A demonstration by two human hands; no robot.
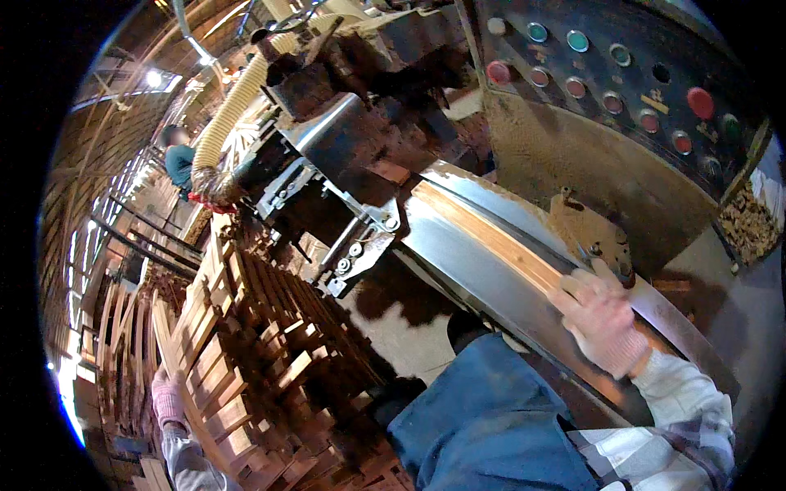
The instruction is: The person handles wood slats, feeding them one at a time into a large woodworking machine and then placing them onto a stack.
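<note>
My left hand (168,397), in a pinkish glove, closes round a long, slightly curved wooden strip (168,340) at the edge of a timber stack. My right hand (598,315), also gloved, grips the near part of a wooden strip (491,237) lying on a metal machine bed (446,245). The far end of that strip reaches up to the dark machine head (360,151). Part of the strip is hidden beneath my right hand.
Stacked timber (237,352) fills the left. A control panel (606,82) with coloured buttons stands at the upper right. A ribbed yellowish hose (233,106) runs to the machine. Another person (178,159) is far left. Wood scraps (749,221) lie at the right.
</note>
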